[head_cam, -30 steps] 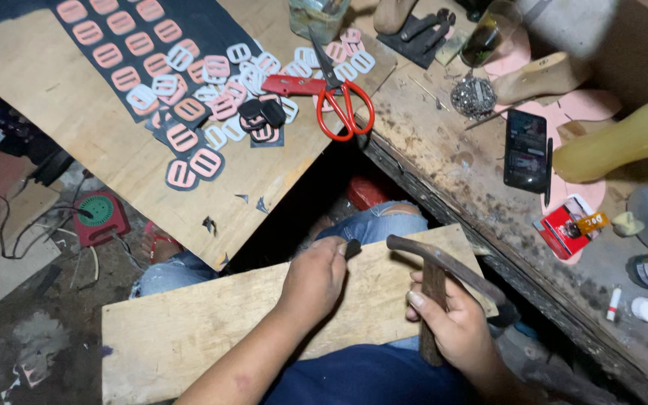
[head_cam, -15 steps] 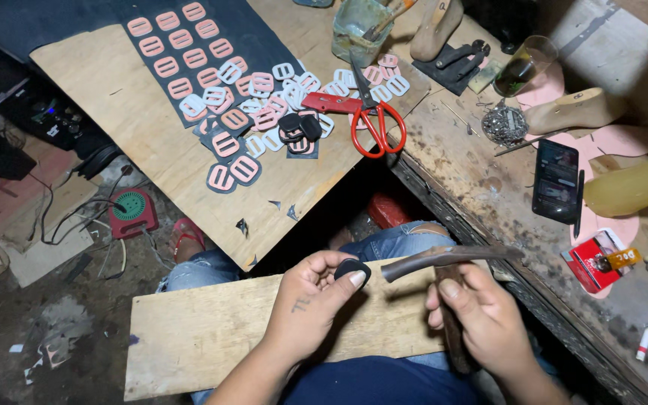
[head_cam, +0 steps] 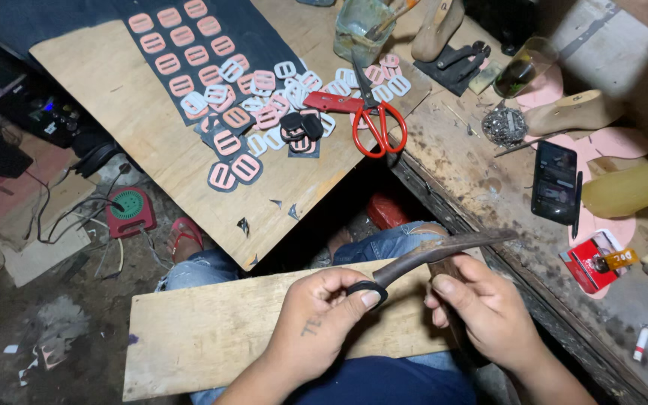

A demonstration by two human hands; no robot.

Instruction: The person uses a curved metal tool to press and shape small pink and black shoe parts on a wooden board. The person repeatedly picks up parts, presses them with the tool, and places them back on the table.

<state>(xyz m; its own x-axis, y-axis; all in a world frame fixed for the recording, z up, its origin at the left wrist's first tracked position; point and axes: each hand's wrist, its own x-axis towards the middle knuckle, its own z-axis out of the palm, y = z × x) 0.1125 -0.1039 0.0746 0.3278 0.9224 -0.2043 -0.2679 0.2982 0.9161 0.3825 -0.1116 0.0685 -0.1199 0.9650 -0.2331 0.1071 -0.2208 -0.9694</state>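
Over the lap board (head_cam: 211,330), near its far edge, my left hand (head_cam: 316,330) pinches a small black oval piece (head_cam: 367,291) while my right hand (head_cam: 489,315) grips a curved dark tool (head_cam: 436,251) touching it. Many pink buckle-shaped pieces (head_cam: 219,82) lie finished on the plywood sheet (head_cam: 114,112); this one seems midway.

Black ring (head_cam: 367,289) in the left hand (head_cam: 322,322); dark brown curved tool (head_cam: 444,250). Far: red-handled scissors (head_cam: 373,124), pink and white buckles (head_cam: 256,112) on black sheet (head_cam: 211,22), pale plywood board (head_cam: 211,334) near.
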